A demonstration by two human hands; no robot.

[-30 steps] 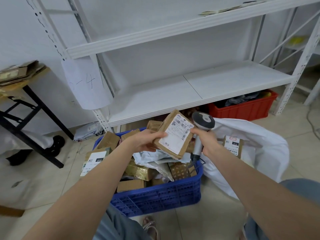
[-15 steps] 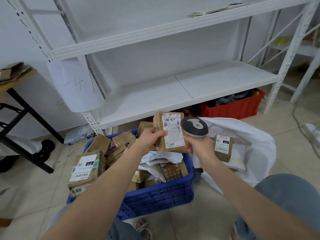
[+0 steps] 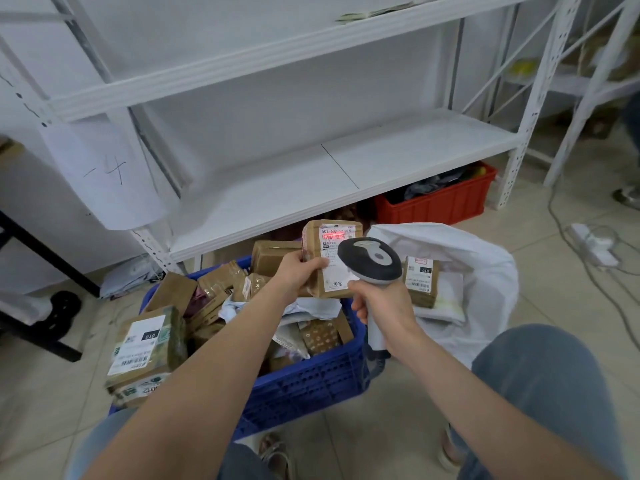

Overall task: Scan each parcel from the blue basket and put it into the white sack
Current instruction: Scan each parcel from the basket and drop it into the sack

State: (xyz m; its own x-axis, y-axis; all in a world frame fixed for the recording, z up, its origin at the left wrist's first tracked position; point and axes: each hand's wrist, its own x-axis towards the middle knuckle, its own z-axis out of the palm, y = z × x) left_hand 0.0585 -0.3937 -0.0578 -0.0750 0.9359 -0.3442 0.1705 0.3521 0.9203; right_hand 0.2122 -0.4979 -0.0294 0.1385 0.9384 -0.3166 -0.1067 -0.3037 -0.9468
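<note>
My left hand [image 3: 298,272] grips a brown parcel [image 3: 333,244] upright above the blue basket [image 3: 311,382], its white label facing me. A red scan line glows on the barcode at the label's top. My right hand [image 3: 384,299] holds a grey handheld scanner [image 3: 370,259] by its handle, the head close in front of the label. The basket on the floor is heaped with several brown parcels. To its right the white sack [image 3: 485,271] lies open with a labelled parcel [image 3: 420,284] inside on top of pale packets.
A white metal shelf rack [image 3: 311,188] stands behind the basket, a red crate [image 3: 436,202] beneath it. A black table frame [image 3: 38,258] is at the left. Cables and a power strip [image 3: 592,242] lie on the tiled floor at the right. My knees frame the bottom.
My left hand turned the parcel upright with its label squarely toward me. The scanner head moved in front of the label and a red scan line now shows on the barcode.
</note>
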